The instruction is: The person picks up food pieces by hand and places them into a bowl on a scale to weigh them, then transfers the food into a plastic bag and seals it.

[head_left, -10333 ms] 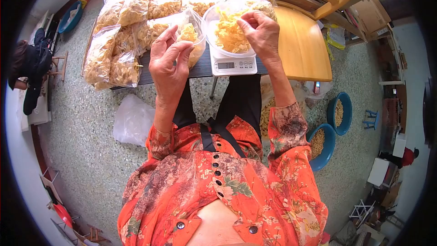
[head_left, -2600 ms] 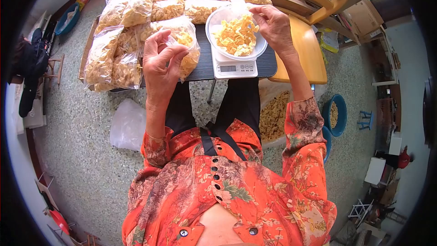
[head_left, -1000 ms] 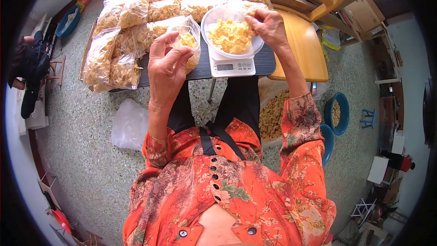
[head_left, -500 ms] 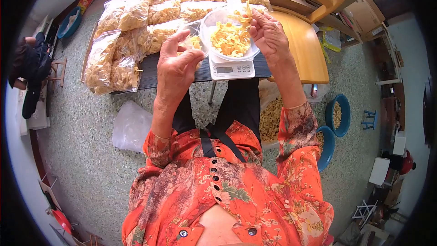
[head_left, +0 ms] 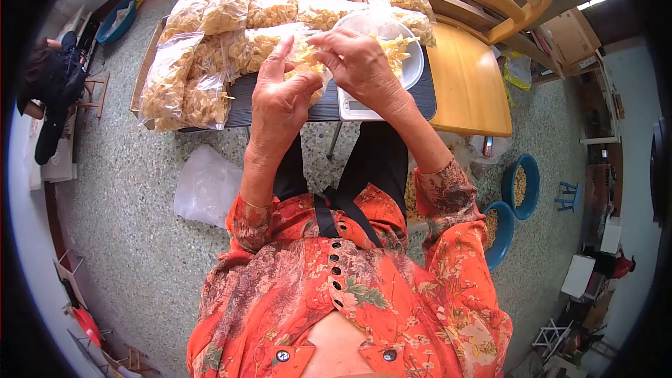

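Observation:
My left hand [head_left: 278,101] is closed on a small clear plastic bag [head_left: 320,87], which is partly hidden by both hands and has yellowish dried strips [head_left: 306,59] at its mouth. Above that opening, my right hand [head_left: 358,66] has its fingers bent down to the strips, its fingertips partly hidden. To the right, a white plastic bowl [head_left: 414,68] with more dried strips [head_left: 395,50] sits on a white kitchen scale [head_left: 348,107]. My right wrist and hand cover part of the bowl and the scale.
Filled clear bags [head_left: 273,10] lie in rows on the dark table [head_left: 243,98]. A wooden chair [head_left: 469,84] stands at the right. Blue basins [head_left: 519,185] and a white plastic bag [head_left: 205,185] rest on the speckled floor. Another person [head_left: 56,91] is at the far left.
My right hand has moved left from over the bowl to the small bag in my left hand, carrying dried strips. The view has shifted slightly.

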Motion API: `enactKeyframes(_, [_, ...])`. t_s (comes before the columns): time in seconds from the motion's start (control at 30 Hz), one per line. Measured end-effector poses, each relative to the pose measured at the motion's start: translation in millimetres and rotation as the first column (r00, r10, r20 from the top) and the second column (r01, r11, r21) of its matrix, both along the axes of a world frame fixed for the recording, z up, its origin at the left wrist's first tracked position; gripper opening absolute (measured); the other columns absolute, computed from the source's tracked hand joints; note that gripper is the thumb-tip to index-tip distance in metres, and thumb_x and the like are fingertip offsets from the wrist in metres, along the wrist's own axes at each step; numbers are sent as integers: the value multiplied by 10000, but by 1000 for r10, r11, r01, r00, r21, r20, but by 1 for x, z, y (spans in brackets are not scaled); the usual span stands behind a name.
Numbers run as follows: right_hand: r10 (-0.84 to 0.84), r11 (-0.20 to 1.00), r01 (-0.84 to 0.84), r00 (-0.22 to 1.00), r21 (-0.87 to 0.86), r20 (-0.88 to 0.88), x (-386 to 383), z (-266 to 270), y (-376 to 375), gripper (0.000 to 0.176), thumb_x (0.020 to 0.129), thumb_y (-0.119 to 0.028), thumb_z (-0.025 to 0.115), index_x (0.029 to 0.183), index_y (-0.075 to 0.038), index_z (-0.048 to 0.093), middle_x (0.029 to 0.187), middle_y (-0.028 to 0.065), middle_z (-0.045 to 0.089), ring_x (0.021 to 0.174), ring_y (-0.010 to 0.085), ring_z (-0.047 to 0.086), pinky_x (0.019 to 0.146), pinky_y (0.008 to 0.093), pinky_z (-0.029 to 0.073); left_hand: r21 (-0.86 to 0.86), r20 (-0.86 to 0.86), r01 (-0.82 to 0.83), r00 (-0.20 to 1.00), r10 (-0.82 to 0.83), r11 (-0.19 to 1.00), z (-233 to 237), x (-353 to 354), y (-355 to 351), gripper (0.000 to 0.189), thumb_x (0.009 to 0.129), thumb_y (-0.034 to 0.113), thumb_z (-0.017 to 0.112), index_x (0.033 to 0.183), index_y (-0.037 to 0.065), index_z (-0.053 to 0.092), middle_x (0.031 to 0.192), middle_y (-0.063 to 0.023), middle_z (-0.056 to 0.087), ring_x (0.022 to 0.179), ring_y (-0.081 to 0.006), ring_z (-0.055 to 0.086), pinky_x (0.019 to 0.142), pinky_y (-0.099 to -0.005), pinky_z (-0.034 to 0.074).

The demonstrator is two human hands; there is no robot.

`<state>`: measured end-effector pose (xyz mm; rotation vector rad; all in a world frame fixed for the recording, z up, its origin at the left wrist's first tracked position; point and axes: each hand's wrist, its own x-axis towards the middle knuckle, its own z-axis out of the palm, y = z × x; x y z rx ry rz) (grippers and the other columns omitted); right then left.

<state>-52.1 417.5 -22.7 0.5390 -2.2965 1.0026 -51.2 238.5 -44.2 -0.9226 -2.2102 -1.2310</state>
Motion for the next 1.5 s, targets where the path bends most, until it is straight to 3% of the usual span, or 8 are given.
enactKeyframes(0.3, [90,899,-141,986,414,141,3,4,-8,651,1039,-570,306,795,-132,720,806,58,699,1056,274,596,961,435,399,48,-59,44,997,-42,998,11,1,-14,252,851,100,767,1101,72,757,1329,-215,608,1155,-342,633,967,-401,517])
enactKeyframes(0.37, [22,807,-158,971,569,239,-2,12,-4,443,1053,-446,416,992,-143,734,957,12,735,1072,289,612,990,411,437,77,0,34,999,-34,996,9,-1,-15,219,845,60,758,1064,59,763,1280,-188,640,1150,-324,638,960,-397,522])
enactKeyframes(0.57, [8,985,5,997,-170,72,1,15,42,165,927,-169,708,1008,-35,762,935,113,759,891,186,724,794,302,553,0,46,19,999,-19,1000,12,1,-21,190,798,-20,764,980,36,766,1233,-175,659,1140,-318,648,959,-383,531])
enactKeyframes(0.67, [-319,944,273,899,186,299,8,12,81,294,883,-271,760,1069,-44,749,896,117,748,782,157,699,764,304,549,63,62,5,998,-9,998,8,1,-16,173,796,-27,765,960,28,767,1233,-179,658,1142,-309,653,985,-383,527])
enactKeyframes(0.97, [-434,846,298,867,443,246,6,-20,84,403,803,-388,800,1119,-146,743,988,139,688,933,308,679,870,411,529,142,13,19,1000,-21,990,16,-6,-2,169,797,-59,753,950,13,761,1251,-193,647,1201,-304,633,1048,-389,507])
enactKeyframes(1.2, [-307,935,250,925,251,224,-1,-35,97,213,841,-201,783,1011,-73,765,776,102,706,696,206,676,681,335,546,129,70,25,997,-34,991,9,0,-5,167,802,-53,751,952,19,761,1270,-197,643,1194,-305,636,1043,-392,505])
enactKeyframes(1.3, [-178,959,251,896,-133,408,-1,-23,104,202,882,-176,775,997,-11,758,740,52,717,642,101,642,597,259,525,106,71,-6,997,-2,994,14,1,-6,166,799,-45,757,949,24,762,1281,-195,639,1189,-307,638,1029,-393,506])
enactKeyframes(1.5, [-25,660,363,886,-658,464,-5,-22,110,219,881,-167,801,1000,5,735,782,42,723,628,60,656,575,191,552,111,44,22,999,-27,994,11,1,-3,162,793,-36,762,942,29,765,1300,-194,626,1184,-310,639,1019,-390,505])
